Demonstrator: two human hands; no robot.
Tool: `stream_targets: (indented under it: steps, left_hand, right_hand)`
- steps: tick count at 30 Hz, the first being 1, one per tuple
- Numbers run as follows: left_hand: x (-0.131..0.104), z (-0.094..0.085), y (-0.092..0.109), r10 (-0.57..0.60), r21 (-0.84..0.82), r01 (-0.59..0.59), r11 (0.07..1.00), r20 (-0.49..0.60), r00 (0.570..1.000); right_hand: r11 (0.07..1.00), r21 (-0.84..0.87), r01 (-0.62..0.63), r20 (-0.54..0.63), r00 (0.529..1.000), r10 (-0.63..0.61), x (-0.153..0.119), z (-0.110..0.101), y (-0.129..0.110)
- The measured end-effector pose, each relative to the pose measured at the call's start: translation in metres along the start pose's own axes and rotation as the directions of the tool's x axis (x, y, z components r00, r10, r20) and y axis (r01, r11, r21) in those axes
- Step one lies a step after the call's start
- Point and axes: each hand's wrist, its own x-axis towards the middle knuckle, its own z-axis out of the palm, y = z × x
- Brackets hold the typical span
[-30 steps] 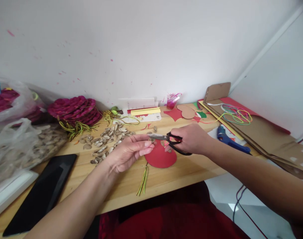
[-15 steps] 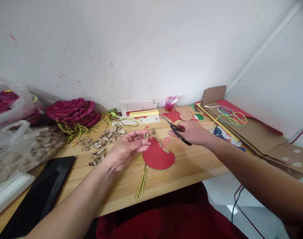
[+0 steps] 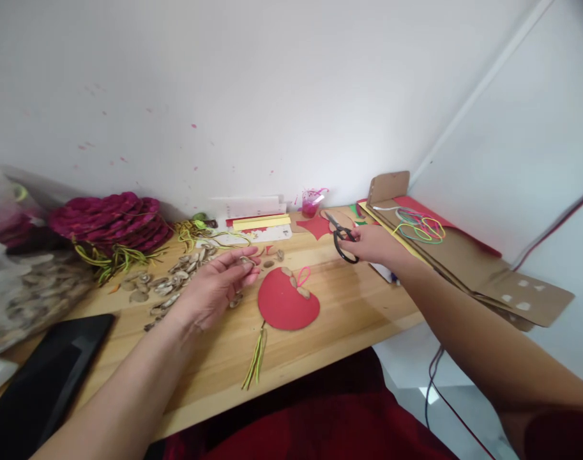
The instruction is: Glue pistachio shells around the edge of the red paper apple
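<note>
My left hand [image 3: 219, 281] pinches a small brown shell piece [image 3: 246, 260] between thumb and fingers, left of the red cutout. My right hand [image 3: 370, 245] holds black-handled scissors [image 3: 345, 239] by a handle, blades pointing up and left toward the red paper scraps [image 3: 316, 225]. The red rounded cutout [image 3: 288, 303] lies flat on the wooden table, with a few shell pieces [image 3: 294, 281] and a pink loop [image 3: 304, 275] at its top and a yellow-green tassel [image 3: 255, 361] at its lower left.
Loose shells [image 3: 179, 275] lie behind my left wrist, near magenta discs [image 3: 112, 220] and a shell bag [image 3: 42, 294]. A black tablet [image 3: 52, 370] sits at left. Cardboard [image 3: 468, 268] with colored cords [image 3: 418, 227] is at right; a pink-stained cup [image 3: 311, 203] stands at the wall.
The view has shifted right. My left hand has moved away from the red cutout with the shell piece, uncovering its left side. The scissors have turned to point more upward.
</note>
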Motion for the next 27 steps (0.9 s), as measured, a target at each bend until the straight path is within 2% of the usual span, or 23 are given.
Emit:
stream_targets:
  steps: [5,9,11,14,16,18,20,22,24,25,27]
  left_hand:
    - [0.005,-0.005,-0.004,0.097,0.14,-0.091,0.986,-0.03,0.995]
    - [0.009,-0.01,-0.005,0.209,0.325,-0.186,0.927,-0.036,0.977]
    - [0.009,-0.012,-0.005,0.257,0.421,-0.223,0.879,-0.025,0.966]
    - [0.011,-0.015,-0.005,0.325,0.567,-0.265,0.78,-0.006,0.946]
    - [0.011,-0.018,-0.005,0.394,0.693,-0.298,0.657,0.022,0.919]
    - [0.011,-0.02,-0.005,0.489,0.822,-0.343,0.455,0.091,0.867]
    - [0.012,-0.023,-0.006,0.553,0.898,-0.39,0.206,0.222,0.803]
    - [0.013,-0.025,-0.009,0.547,0.906,-0.424,-0.015,0.363,0.755]
    - [0.016,-0.026,-0.014,0.488,0.888,-0.425,-0.178,0.454,0.745]
    - [0.017,-0.026,-0.017,0.459,0.88,-0.412,-0.235,0.474,0.751]
    - [0.019,-0.024,-0.023,0.413,0.875,-0.383,-0.295,0.478,0.775]
  right_hand:
    - [0.984,-0.158,-0.085,-0.057,0.995,0.077,0.039,0.002,0.018]
    - [0.978,-0.18,-0.107,-0.104,0.991,0.089,0.061,0.012,0.02]
    - [0.985,-0.162,-0.063,-0.13,0.991,0.042,0.061,0.014,0.02]
    - [0.991,-0.121,0.06,-0.198,0.977,-0.083,0.043,0.014,0.024]
    - [0.99,-0.099,0.099,-0.284,0.951,-0.123,0.021,0.012,0.032]
    - [0.995,-0.061,0.08,-0.351,0.931,-0.097,-0.005,0.007,0.046]
    - [0.994,0.095,-0.057,-0.411,0.907,0.092,-0.031,0.002,0.062]
    - [0.978,0.146,-0.151,-0.418,0.886,0.199,-0.052,-0.002,0.079]
    - [0.922,0.257,-0.288,-0.355,0.86,0.367,-0.068,-0.003,0.093]
    - [0.885,0.319,-0.34,-0.349,0.826,0.443,-0.074,-0.001,0.1]
    - [0.848,0.402,-0.347,-0.322,0.813,0.485,-0.081,0.007,0.112]
